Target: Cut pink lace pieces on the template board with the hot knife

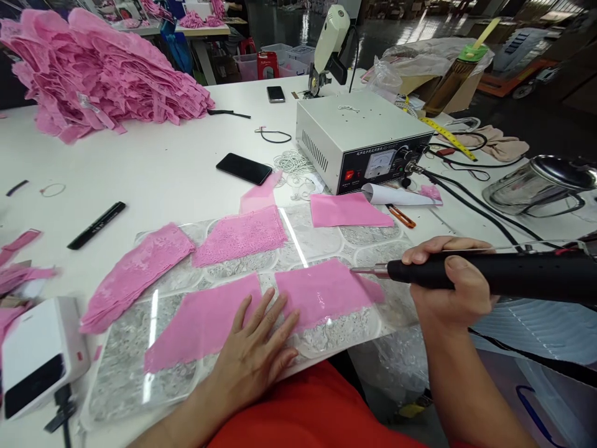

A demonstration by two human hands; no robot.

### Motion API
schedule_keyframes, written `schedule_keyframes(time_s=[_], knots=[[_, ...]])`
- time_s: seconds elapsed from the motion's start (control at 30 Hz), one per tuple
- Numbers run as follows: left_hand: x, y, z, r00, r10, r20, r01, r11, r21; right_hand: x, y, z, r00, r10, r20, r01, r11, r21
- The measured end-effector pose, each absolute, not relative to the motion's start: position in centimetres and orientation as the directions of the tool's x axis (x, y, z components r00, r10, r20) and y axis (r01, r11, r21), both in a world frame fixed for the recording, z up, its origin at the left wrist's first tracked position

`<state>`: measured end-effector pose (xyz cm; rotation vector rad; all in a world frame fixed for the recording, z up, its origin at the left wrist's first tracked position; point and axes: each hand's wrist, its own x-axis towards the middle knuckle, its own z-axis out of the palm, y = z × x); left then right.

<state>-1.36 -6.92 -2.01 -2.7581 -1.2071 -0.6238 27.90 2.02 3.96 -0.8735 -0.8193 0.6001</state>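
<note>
My right hand point(450, 280) grips a black handheld tool with a thin metal tip point(504, 274), cabled like the grey box behind it. The tip meets the right edge of a pink fabric piece point(321, 292). My left hand point(261, 336) lies flat, fingers spread, over the edges of this piece and a second pink fabric piece point(205, 326) to its left. Both pieces rest on a stone-patterned board point(125, 373). Beyond them lie a pink lace stack point(242, 236), another lace stack point(140, 274) and a plain pink piece point(349, 210).
A grey control box point(359, 137) with a lit red switch stands at the back. Around it are a phone point(244, 168), a glass mug point(536, 186), a cutter machine point(326, 50) and a yellow tape measure point(448, 137). A large pink fabric heap point(102, 74) fills the far left.
</note>
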Motion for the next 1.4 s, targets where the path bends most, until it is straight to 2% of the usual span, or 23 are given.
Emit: schedule_keyframes(time_s=[0.2,0.37,0.57,0.83,1.2,1.4], knots=[[-1.2,-7.1,-2.1,0.594,0.703,0.391,0.724,-0.679,0.121,27.9,2.2,4.1,0.599,0.728,0.335,-0.125,0.498,-0.858],[-1.3,-7.3,-1.9,0.626,0.696,0.353,0.720,-0.689,0.081,27.0,2.7,4.8,0.601,0.717,0.352,-0.108,0.510,-0.854],[-1.2,-7.4,-1.8,0.625,0.706,0.332,0.720,-0.686,0.104,24.7,3.4,4.5,0.544,0.775,0.322,-0.212,0.498,-0.841],[-1.1,-7.4,-1.8,0.613,0.704,0.358,0.715,-0.688,0.128,23.3,3.6,3.8,0.466,0.800,0.378,-0.179,0.504,-0.845],[-0.8,-7.7,-1.9,0.602,0.715,0.356,0.724,-0.677,0.132,22.2,3.3,4.9,0.486,0.809,0.331,-0.136,0.444,-0.886],[-0.7,-7.7,-1.8,0.597,0.711,0.372,0.722,-0.678,0.137,20.9,3.1,4.4,0.358,0.862,0.358,-0.203,0.446,-0.872]])
